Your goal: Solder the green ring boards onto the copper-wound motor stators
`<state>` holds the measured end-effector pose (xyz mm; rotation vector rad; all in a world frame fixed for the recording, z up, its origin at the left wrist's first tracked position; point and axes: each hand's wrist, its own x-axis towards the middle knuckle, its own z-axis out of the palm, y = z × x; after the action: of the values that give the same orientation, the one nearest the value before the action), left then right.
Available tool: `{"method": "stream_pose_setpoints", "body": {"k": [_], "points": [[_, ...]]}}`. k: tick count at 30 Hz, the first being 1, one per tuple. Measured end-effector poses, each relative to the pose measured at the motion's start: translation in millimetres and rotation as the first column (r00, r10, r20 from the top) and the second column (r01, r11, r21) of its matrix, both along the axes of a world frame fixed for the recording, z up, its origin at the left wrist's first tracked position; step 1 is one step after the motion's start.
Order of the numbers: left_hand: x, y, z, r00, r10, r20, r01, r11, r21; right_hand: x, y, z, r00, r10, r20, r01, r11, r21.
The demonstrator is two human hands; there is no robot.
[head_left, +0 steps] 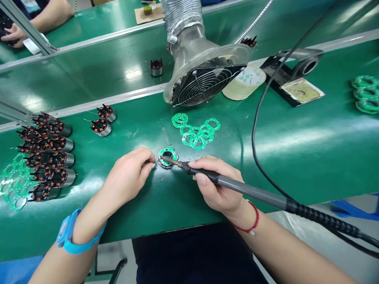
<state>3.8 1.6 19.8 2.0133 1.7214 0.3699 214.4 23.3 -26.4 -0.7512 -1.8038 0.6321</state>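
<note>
In the head view we look down on a green bench (136, 217). Our right hand (217, 183) is wrapped around the dark handle of a soldering iron (253, 190), thumb and fingers closed on it, with a red bracelet (256, 217) at the wrist. The iron's tip sits over the left side of a small round part (170, 152) topped with a green ring, which rests on the bench between and slightly ahead of our hands. Our left hand (128, 173) curls in at that part's left edge, thumb and forefinger drawn together; we cannot tell whether a fine wire is pinched there, since the fingertips show so small. A blue watch (68, 233) circles that wrist.

Just beyond the round part we see a loose cluster of green rings (196, 136), some overlapping. Above them is a clear hood with a fan grille (200, 88), fed by a silver hose (182, 10). A roll of tape (237, 91) and an iron stand (281, 88) are to its right. Over on the left, two copper coils (102, 127) stand together, near packed rows of more coils (59, 142).
</note>
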Motion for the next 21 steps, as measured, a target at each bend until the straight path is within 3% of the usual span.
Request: {"method": "stream_pose_setpoints", "body": {"k": [7,21], "points": [[-1,6,-1.5,0.972,0.087,0.217,-0.075,0.995,-0.063,5,0,-4.3,0.994,0.041,-0.097,-0.042,0.999,-0.006],[-11,12,-10.2,0.901,0.152,0.406,-0.063,0.972,-0.225,4,1,0.7,0.996,0.053,-0.077,-0.05,0.998,0.037]]}}
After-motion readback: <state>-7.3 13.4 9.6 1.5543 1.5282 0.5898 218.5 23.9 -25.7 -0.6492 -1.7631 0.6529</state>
